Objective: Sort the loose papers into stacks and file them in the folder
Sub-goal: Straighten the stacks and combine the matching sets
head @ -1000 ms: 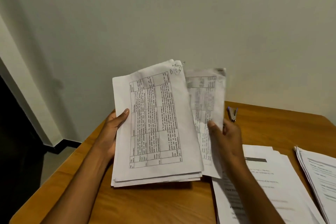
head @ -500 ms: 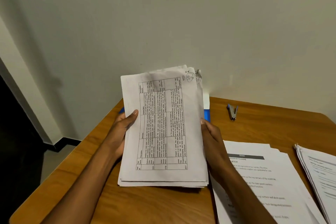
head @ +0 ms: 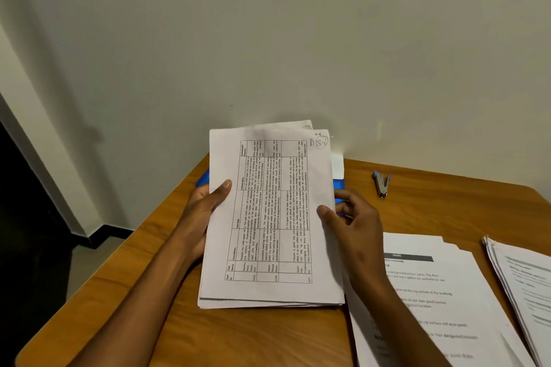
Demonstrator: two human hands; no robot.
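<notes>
Both hands hold one stack of papers point(head: 269, 217) tilted up off the table point(head: 238, 337), its lower edge close to the wood. On the stack's left edge the left hand point(head: 205, 208) grips with the thumb laid flat on the top sheet and the fingers hidden behind. On the right edge the right hand point(head: 354, 217) pinches more lightly, thumb tip on the front of the top sheet, fingers curled behind and beside the edge. That top sheet shows a printed grid of small text turned sideways, with handwritten marks in its upper right corner; a second sheet peeks out above it. Behind the held stack, showing past both sides of it, lies a blue folder point(head: 339, 183) with a white sheet in it. Farther right of the right hand, well apart from it near the wall, a small stapler point(head: 382, 183) rests on the wood. Below and to the right of the right hand lies a flat pile of printed pages point(head: 432, 292), and beyond that, at the frame's right edge, another pile point(head: 527, 277), just beside the first.
</notes>
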